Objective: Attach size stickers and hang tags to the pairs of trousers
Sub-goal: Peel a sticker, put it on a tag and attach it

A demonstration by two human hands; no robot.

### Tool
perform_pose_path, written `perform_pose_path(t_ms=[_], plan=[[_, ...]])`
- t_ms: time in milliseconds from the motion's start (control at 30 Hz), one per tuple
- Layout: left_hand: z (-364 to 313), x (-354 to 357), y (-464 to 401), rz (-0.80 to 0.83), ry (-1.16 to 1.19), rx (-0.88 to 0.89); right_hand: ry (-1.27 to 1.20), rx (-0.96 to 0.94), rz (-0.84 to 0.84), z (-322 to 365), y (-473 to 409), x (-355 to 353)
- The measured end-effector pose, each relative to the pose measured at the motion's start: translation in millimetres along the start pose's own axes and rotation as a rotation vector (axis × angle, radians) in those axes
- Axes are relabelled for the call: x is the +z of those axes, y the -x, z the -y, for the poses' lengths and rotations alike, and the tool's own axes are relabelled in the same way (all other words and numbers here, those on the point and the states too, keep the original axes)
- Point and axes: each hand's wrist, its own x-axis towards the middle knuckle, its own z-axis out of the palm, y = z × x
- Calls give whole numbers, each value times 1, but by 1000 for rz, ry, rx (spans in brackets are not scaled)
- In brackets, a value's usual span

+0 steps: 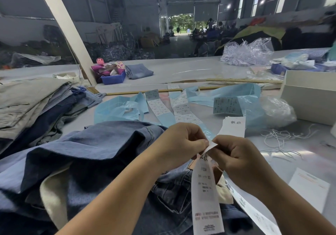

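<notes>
While both forearms reach in from the bottom edge, the left hand (183,144) and the right hand (236,158) meet above the counter (200,67), each pinching the top end of a long white printed sticker strip (205,194) between thumb and curled fingers. The strip hangs straight down from the pinch, its printed face toward the camera, and its lower end passes over the dark blue trousers (94,154) piled in front of the person. A second white strip (254,211) runs diagonally from under the right wrist toward the lower right corner; whether it is joined to the held one cannot be told, since the hand covers the place. Beyond the hands, 2 strips of small labels on pale blue backing (160,105) lie flat on the counter, with a darker blue label sheet (227,105) just to their right and a white slip with black characters (234,127) near the right hand. Crumpled blue plastic bags (116,107) lie behind the trousers. At the left a stack of folded jeans and khaki garments (36,104) rests on the counter. To the right lie loose white strings (283,140), a clear plastic bundle (278,111) and a white box (309,96). Farther back stand a blue tray (114,79) and folded jeans (139,71).
</notes>
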Motion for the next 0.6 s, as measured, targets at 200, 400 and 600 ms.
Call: perform_pose_path(t_ms=[200,400,600], plan=[[-5,5,-2,-59,-3,48,-51,7,-106,4,-2,-7],[-6,14,-4,38,171,87,-119,60,-105,8,-8,-17],[2,20,-8,-33,224,107,-156,161,49,6,-1,-31]])
